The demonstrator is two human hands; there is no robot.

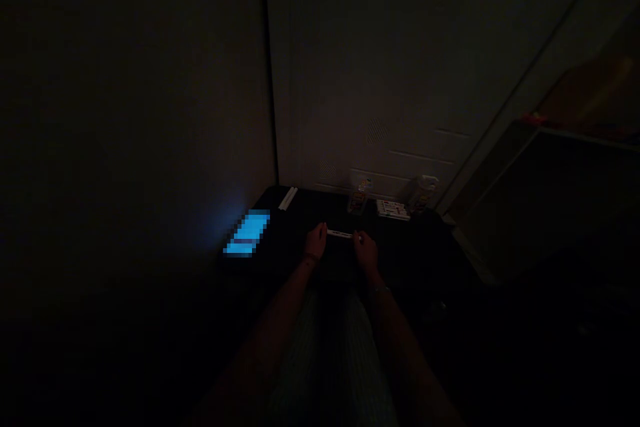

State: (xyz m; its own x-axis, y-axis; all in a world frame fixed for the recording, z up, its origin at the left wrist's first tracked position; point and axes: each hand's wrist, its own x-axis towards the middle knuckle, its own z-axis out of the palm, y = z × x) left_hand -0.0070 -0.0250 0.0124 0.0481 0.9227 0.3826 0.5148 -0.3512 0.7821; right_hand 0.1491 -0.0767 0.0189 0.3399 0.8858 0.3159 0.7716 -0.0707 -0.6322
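In dim light, a slim white pen-like stick with dark marks is stretched level between my two hands, above the dark tabletop. My left hand is closed on its left end. At the right end, my right hand has its fingers closed around it. The fingers cover both tips, and it is too dark to read the marks. Just beyond my right hand lies a row of similar white sticks, packed side by side.
Two white sticks lie at the table's back left. A glowing, blurred blue screen is on the left. Toward the wall stand a clear container with coloured things inside and another pale container. A dark panel rises at right.
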